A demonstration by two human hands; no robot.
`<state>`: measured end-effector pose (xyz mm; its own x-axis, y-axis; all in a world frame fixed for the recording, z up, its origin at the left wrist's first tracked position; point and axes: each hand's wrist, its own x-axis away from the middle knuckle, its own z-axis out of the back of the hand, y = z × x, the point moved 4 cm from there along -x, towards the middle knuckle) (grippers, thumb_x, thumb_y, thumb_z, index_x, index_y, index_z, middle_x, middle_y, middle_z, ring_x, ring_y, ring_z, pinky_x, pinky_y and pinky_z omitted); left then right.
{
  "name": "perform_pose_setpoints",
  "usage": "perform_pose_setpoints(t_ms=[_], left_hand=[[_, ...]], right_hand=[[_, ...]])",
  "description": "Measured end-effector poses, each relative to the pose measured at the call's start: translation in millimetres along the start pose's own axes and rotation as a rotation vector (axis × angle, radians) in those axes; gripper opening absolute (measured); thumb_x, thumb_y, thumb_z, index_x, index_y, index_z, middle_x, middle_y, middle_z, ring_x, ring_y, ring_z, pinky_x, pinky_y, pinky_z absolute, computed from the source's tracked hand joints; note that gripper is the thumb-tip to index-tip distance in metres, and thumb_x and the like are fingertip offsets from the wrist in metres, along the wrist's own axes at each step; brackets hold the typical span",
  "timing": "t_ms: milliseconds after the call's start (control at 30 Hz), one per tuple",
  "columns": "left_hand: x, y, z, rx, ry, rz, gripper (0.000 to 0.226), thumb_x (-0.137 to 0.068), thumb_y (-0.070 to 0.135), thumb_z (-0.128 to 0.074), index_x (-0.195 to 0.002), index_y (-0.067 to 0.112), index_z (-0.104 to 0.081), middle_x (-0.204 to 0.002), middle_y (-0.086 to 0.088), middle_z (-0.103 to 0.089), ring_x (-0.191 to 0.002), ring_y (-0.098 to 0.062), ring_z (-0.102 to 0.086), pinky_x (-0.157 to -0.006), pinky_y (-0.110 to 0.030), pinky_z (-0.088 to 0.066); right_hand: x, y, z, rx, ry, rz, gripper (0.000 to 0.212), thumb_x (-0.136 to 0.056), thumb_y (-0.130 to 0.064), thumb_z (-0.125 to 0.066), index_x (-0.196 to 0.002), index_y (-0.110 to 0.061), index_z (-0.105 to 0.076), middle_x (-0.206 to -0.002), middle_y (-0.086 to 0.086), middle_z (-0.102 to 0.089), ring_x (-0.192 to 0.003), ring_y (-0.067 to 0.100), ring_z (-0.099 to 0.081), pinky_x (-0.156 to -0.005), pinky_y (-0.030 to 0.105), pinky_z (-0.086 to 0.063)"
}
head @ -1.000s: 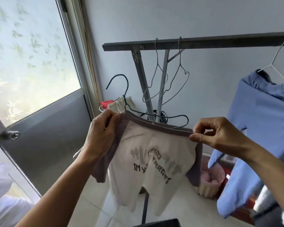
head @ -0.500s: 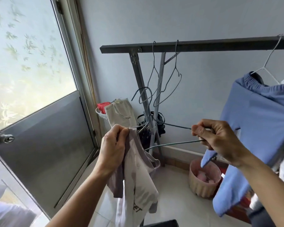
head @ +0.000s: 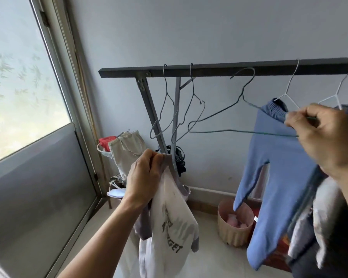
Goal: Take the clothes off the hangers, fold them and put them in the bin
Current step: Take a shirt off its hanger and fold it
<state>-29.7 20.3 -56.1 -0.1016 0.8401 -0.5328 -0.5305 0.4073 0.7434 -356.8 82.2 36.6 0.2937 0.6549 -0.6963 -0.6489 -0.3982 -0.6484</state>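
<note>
Pale grey wall (head: pixel 209 27), a frosted window (head: pixel 18 67) with a leaf pattern on the left, and a dark flat metal rail (head: pixel 209 70) running across.

The only writing is on the shirt (head: pixel 169 217): dark block letters, crumpled, with just "GET" readable at the bottom.

The left hand (head: pixel 143 175) bunches the shirt's grey collar in a closed fist, and the white cloth hangs limp below it, clear of any hanger, with grey trim at the sleeve.

The right hand (head: pixel 319 137) pinches the right end of a thin dark wire hanger (head: pixel 229 130). It is bare, its hook up at the rail; I cannot tell whether it is hooked on.

Two more bare wire hangers (head: pixel 192 93) hang to the left. A blue garment (head: pixel 279 157) hangs on a white hanger (head: pixel 287 93) behind the right hand. A ribbed basket (head: pixel 229 233) stands on the floor.
</note>
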Motion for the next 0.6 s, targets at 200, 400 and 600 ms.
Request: perform_pose_setpoints(t_ms=[200,400,600], left_hand=[[-11,11,-3,0.048,-0.019,-0.061,0.023,-0.098,0.028,-0.055,-0.077,0.018,-0.058,-0.072,0.011,-0.064,-0.071,-0.019,-0.059,-0.073,-0.045,-0.053],[-22,16,9,0.078,-0.037,-0.125,0.02,-0.097,0.022,-0.057,-0.08,0.014,-0.063,-0.068,0.014,-0.061,-0.064,-0.004,-0.053,-0.067,-0.031,-0.047],[-27,18,25,0.075,-0.072,-0.208,0.021,-0.097,0.016,-0.058,-0.076,0.015,-0.061,-0.063,0.013,-0.056,-0.06,-0.003,-0.048,-0.061,-0.024,-0.044]], right_hand=[[-25,-34,-41,0.484,0.137,0.124,0.032,-0.097,-0.023,-0.035,-0.1,0.003,-0.053,-0.089,0.035,-0.061,-0.085,0.051,-0.057,-0.064,0.04,-0.031],[-27,-40,-94,0.789,-0.063,0.141,0.023,-0.094,-0.003,-0.038,-0.116,0.004,-0.041,-0.095,0.033,-0.062,-0.086,0.049,-0.06,-0.06,0.038,-0.028],[-8,-29,-118,0.919,-0.215,0.109,0.018,-0.093,0.001,-0.043,-0.11,0.003,-0.041,-0.09,0.023,-0.063,-0.066,0.032,-0.043,-0.047,0.027,-0.014]])
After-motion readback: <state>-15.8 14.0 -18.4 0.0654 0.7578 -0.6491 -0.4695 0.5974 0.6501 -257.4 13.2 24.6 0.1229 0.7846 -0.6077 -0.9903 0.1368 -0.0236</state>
